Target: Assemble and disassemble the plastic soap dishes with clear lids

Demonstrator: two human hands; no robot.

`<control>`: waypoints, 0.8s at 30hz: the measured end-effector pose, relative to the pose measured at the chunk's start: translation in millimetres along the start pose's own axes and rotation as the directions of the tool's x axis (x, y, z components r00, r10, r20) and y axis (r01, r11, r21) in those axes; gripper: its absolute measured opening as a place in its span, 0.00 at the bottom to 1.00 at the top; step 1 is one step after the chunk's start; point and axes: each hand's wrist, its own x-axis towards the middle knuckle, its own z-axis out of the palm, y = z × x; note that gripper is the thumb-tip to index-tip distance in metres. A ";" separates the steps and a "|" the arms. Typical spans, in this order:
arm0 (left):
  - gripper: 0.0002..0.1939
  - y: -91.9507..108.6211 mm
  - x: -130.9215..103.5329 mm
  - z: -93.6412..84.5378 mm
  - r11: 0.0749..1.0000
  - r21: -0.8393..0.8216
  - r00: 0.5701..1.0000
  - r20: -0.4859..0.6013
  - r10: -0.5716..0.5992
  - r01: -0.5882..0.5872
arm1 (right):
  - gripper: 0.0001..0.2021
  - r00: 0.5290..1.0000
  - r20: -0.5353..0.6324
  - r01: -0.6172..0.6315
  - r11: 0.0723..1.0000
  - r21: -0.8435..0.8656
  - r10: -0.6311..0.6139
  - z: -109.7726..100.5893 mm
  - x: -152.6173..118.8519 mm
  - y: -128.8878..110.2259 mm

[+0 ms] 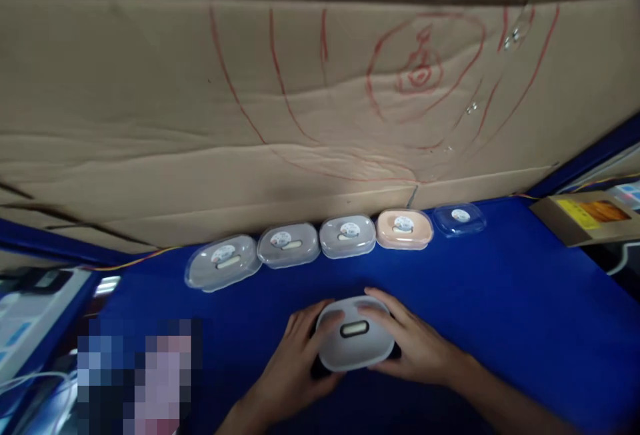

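Note:
A grey oval container (355,350) with a small pale oblong window in its top is held over the blue table, near its front. My left hand (303,355) grips its left side, thumb and fingers wrapped round the edge. On the right side my right hand (410,338) holds it the same way. Beyond them, a row stands along the cardboard: three grey containers (289,255) under clear covers with round labels, then a peach container (404,238) under a similar cover. At the row's right end lies a clear lid (460,225) with a round label.
A cardboard wall (150,88) with red drawn lines rises behind the blue table (500,308). An open cardboard box (570,222) with a yellow label is at the right edge. A pixelated patch covers the lower left.

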 end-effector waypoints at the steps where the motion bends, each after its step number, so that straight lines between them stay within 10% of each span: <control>1: 0.47 0.6 0.4 -0.1 1.000 -0.005 1.000 0.003 -0.003 0.003 | 0.45 1.000 -0.005 0.008 1.000 -0.001 -0.008 -1.0 0.1 -0.9; 24: 0.51 -7.3 8.1 -11.1 0.997 0.080 0.992 0.124 -0.008 -0.002 | 0.47 0.996 -0.015 0.084 0.994 -0.069 -0.086 -9.8 4.0 -0.9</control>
